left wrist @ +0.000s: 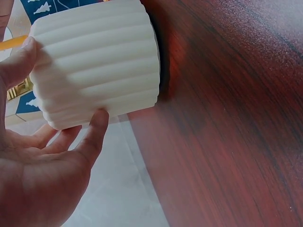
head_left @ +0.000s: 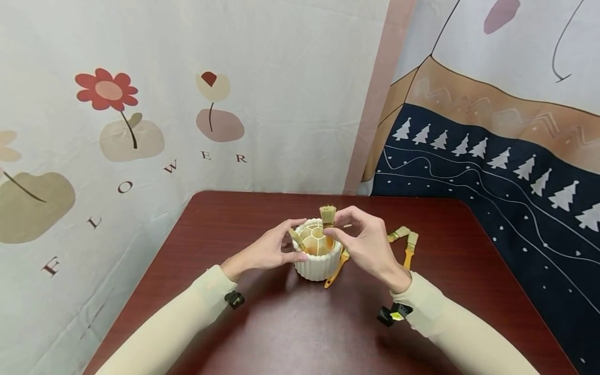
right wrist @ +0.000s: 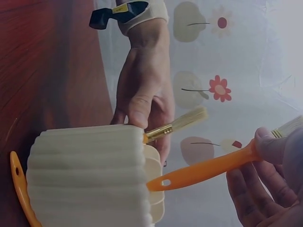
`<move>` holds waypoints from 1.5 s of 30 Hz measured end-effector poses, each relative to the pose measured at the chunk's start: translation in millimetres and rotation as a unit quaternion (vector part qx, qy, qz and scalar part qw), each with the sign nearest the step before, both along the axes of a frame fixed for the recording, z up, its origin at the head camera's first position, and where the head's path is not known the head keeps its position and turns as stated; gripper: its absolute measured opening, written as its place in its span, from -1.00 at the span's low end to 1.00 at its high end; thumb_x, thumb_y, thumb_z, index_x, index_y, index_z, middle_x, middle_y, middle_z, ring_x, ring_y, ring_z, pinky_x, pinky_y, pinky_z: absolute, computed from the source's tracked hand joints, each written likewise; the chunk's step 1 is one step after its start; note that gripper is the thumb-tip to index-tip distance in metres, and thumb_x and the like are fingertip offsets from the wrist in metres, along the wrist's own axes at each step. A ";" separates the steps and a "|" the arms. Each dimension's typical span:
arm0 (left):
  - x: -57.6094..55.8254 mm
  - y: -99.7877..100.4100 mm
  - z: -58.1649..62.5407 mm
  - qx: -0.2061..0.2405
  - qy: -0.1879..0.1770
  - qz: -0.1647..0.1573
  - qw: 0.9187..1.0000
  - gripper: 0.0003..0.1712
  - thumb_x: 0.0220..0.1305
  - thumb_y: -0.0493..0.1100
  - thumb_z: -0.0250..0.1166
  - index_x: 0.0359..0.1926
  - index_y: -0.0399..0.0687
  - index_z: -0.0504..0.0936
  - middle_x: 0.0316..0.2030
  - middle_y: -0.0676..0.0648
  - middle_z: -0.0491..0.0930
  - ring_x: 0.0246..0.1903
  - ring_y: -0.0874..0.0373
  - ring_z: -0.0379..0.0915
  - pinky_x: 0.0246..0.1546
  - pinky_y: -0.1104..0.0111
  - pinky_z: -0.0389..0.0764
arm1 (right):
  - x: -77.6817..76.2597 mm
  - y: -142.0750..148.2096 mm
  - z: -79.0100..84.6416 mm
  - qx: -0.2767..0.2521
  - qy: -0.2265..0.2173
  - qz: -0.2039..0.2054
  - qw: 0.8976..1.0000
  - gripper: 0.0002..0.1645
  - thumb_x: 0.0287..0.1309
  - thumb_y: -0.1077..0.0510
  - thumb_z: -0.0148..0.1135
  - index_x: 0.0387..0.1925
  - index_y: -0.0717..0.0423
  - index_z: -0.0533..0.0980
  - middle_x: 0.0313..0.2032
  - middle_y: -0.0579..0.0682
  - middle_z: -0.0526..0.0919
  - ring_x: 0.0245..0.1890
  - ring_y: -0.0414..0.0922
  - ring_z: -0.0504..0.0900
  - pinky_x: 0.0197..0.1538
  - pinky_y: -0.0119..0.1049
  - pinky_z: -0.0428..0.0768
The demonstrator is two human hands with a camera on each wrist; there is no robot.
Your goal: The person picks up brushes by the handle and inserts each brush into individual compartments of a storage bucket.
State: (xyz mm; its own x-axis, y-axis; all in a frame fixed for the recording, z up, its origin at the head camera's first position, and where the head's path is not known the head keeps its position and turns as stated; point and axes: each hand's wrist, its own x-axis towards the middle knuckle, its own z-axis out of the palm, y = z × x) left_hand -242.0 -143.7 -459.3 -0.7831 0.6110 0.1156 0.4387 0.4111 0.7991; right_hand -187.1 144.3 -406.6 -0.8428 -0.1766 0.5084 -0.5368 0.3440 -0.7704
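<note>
A white ribbed pot point(head_left: 319, 268) with an inner divider of several compartments stands upright on the table. My left hand point(head_left: 264, 252) grips its left side, thumb near the rim and fingers around the far side; the left wrist view shows fingertips on the ribbed wall point(left wrist: 99, 61). Above the pot's right part, my right hand point(head_left: 370, 245) pinches a paintbrush point(right wrist: 208, 172) near its ferrule, bristles up. Its orange handle end points down at the pot's opening, overlapping the rim. Another paintbrush point(right wrist: 182, 124) leans inside the pot, near my left thumb, bristles up.
Beside the pot's right side lies a paintbrush point(head_left: 332, 278) with an orange handle. Two more paintbrushes, one point(head_left: 398, 234) partly behind my right hand and one point(head_left: 411, 247) further right, lie on the dark red table point(head_left: 300, 323). Printed cloth hangs behind.
</note>
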 end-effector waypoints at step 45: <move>-1.4 -0.1 1.1 0.005 -0.011 -0.009 1.000 0.08 0.50 -0.14 0.65 0.81 -0.23 0.24 0.55 -0.39 0.56 0.45 -0.34 0.72 0.49 -0.16 0.73 | -15.9 8.9 -48.9 0.066 -0.026 0.064 0.995 -0.67 0.25 0.23 0.79 -0.07 -0.09 0.78 -0.13 -0.16 0.87 -0.04 -0.16 0.84 0.05 -0.25 0.91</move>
